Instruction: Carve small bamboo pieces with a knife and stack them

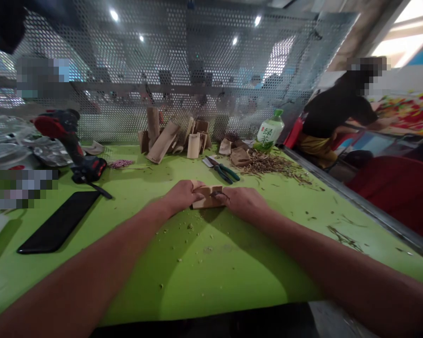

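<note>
In the middle of the green table, a small pale wooden piece shows a notch or gap along its upper edge. Fingers of my left hand are closed around its left end, with the thumb on its near face. At the right end, my right hand is closed, pinching a small dark piece against the wood. The kind of that dark piece is too small to make out. Light crumbs lie scattered on the table just below the wood.
Behind my hands lie green-handled pliers, upright bamboo-like pieces, dried brown strips and a green bottle. On the left are a cordless drill and a black phone-like slab. A perforated metal panel rises behind; a person sits at right.
</note>
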Demonstrator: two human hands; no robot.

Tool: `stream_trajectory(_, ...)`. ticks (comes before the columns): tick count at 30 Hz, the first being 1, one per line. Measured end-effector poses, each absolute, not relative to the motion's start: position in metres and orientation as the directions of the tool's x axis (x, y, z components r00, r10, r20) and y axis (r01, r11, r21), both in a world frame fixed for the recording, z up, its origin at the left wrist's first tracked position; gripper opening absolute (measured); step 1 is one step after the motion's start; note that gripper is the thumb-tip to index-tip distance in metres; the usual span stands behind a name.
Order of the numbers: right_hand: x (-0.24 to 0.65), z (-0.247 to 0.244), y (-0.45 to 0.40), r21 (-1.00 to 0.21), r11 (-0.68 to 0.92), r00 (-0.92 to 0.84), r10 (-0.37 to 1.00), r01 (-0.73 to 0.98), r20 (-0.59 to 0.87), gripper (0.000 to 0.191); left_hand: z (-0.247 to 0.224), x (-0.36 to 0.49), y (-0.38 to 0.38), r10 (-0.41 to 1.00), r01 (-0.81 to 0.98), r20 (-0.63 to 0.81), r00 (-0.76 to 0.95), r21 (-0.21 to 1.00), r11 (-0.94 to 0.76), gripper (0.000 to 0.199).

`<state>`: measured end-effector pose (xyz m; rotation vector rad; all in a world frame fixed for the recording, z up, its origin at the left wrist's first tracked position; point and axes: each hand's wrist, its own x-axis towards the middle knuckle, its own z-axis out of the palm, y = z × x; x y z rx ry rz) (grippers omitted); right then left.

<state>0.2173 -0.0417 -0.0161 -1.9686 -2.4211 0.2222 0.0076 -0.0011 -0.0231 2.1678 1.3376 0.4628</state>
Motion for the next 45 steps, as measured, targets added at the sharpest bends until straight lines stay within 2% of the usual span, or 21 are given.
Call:
stream_trajectory(5, 0.217, -0.018, -0.036, -0.072, 0.217, -0.224, 0.966, 0.974, -0.127, 0.048, -0.024, 0.008, -0.001, 0.899, 0.710, 0.002, 0.439, 0.612, -0.348, 0.043)
stream_trajectory(14, 0.218, -0.014, -0.039, -0.035, 0.317, -0.319, 0.939, 0.948, -0.125, 0.047, -0.027, 0.007, 0.000, 0.896, 0.704, 0.024, 0.443, 0.610, -0.364, 0.043)
stream_trajectory(20, 0.221, -0.019, -0.042, -0.093, 0.255, -0.261, 0.964, 0.962, -0.051, 0.047, -0.024, 0.007, -0.001, 0.897, 0.696, 0.001, 0.441, 0.631, -0.343, 0.044)
stream_trajectory(25, 0.218, -0.019, -0.042, -0.125, 0.179, -0.187, 0.981, 0.976, -0.054, 0.047, -0.023, 0.008, -0.001, 0.892, 0.699, 0.024, 0.450, 0.612, -0.369, 0.042)
stream_trajectory(30, 0.216, -0.018, -0.038, -0.070, 0.226, -0.229, 0.972, 0.972, -0.053, 0.047, -0.023, 0.009, -0.001, 0.900, 0.709, 0.003, 0.437, 0.614, -0.347, 0.043)
stream_trajectory(35, 0.217, -0.018, -0.034, -0.069, 0.241, -0.248, 0.962, 0.968, -0.116, 0.049, -0.025, 0.008, 0.000, 0.906, 0.723, 0.009, 0.422, 0.599, -0.343, 0.041)
stream_trajectory(45, 0.220, -0.018, -0.032, -0.050, 0.322, -0.326, 0.937, 0.945, -0.123, 0.050, -0.028, 0.007, 0.002, 0.909, 0.715, 0.015, 0.417, 0.612, -0.338, 0.042)
